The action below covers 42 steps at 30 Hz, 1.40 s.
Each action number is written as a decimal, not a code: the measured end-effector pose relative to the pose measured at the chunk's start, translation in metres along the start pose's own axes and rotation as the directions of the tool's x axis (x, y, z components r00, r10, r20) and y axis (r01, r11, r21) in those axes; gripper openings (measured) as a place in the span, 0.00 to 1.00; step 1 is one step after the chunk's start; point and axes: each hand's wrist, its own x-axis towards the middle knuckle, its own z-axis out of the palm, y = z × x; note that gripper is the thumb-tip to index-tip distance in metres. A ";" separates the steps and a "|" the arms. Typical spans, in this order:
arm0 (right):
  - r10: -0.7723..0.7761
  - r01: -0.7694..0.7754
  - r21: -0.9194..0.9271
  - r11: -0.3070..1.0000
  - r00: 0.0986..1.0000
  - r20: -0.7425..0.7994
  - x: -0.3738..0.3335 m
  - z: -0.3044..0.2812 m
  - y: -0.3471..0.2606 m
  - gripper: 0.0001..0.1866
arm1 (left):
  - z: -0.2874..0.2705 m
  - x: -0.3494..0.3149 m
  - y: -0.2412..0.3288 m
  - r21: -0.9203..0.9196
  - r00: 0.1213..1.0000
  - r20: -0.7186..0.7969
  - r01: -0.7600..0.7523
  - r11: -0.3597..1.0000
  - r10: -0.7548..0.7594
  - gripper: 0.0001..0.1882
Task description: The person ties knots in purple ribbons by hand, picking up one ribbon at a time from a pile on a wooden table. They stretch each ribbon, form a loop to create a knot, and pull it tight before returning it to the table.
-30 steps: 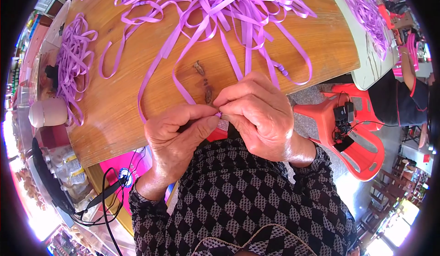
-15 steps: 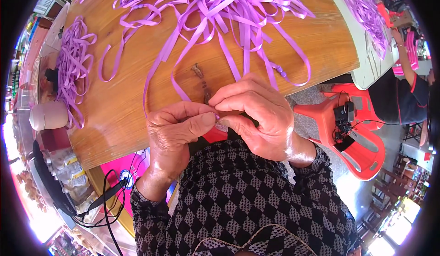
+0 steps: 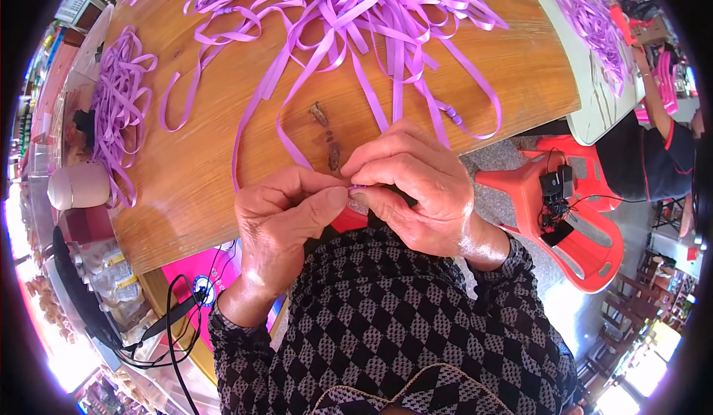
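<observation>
My left hand (image 3: pixel 286 218) and my right hand (image 3: pixel 416 188) meet at the near edge of a wooden table (image 3: pixel 186 185), fingertips pinched together on one end of a purple ribbon (image 3: pixel 256 118). That ribbon runs from my fingers up across the tabletop into a loose tangle of purple ribbons (image 3: pixel 364 14) at the far side. The pinched end is mostly hidden between my thumbs and forefingers.
A second bundle of purple ribbons (image 3: pixel 115 103) lies at the table's left end beside a pale round container (image 3: pixel 78 185). A red plastic chair (image 3: pixel 572 207) stands to my right. Another person (image 3: pixel 657 148) sits at a white table (image 3: pixel 594 81) with more ribbons. Black cables (image 3: pixel 174 318) hang below left.
My hands stay pinched together on the ribbon end and have shifted only slightly. The ribbon strand on the table has swung a little.
</observation>
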 end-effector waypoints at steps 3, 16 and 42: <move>0.000 0.000 0.004 1.000 1.000 0.016 0.000 0.000 -0.002 0.14 | -0.005 -0.001 -0.003 0.016 0.998 0.037 -0.053 0.998 0.052 0.04; 0.079 -0.090 0.114 0.989 0.992 0.099 0.000 0.000 -0.002 0.14 | -0.006 -0.004 -0.002 0.091 0.996 0.038 -0.082 0.992 0.079 0.04; 0.314 -0.361 0.312 0.879 0.930 0.192 -0.004 -0.010 -0.007 0.16 | -0.012 -0.006 -0.002 0.357 0.962 0.126 -0.271 0.894 0.241 0.02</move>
